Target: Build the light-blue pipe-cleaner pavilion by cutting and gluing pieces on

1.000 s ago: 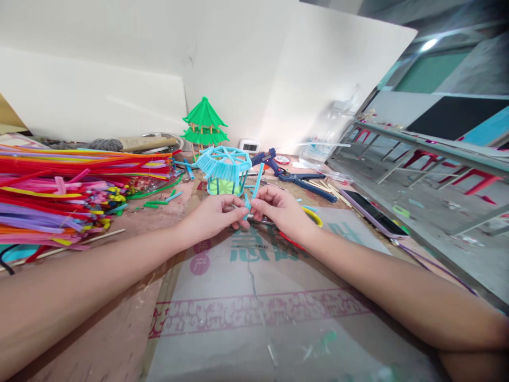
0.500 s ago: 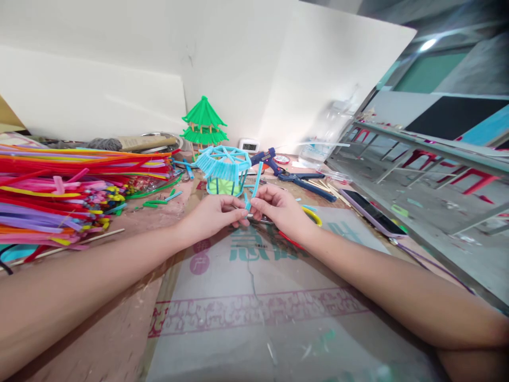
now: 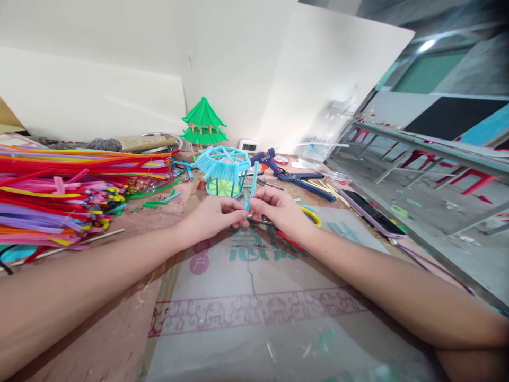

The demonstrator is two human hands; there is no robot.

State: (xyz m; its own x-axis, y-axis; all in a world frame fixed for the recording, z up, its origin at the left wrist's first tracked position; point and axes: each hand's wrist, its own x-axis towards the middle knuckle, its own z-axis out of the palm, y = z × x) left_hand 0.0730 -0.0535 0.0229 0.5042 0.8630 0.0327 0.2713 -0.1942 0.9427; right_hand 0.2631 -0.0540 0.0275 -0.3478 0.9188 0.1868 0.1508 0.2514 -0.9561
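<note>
Some blue strips seem pinched between the hands.

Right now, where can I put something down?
Mostly bare: the printed sheet between the forearms, with scraps toward the bottom; also tabletop between that sheet and the left forearm. Crowded: fuzzy sticks at far left; blue model behind the left hand; glue gun and pliers beyond the right hand.

Table: worn, pinkish top
Plastic sheet: printed, flat across the near middle
Pipe cleaners: heaped in many colours at left
Blue model: upright, near the middle
Green pagoda: standing behind the blue model
Blue-handled pliers: near the glue gun
Phone: along the right edge
</note>
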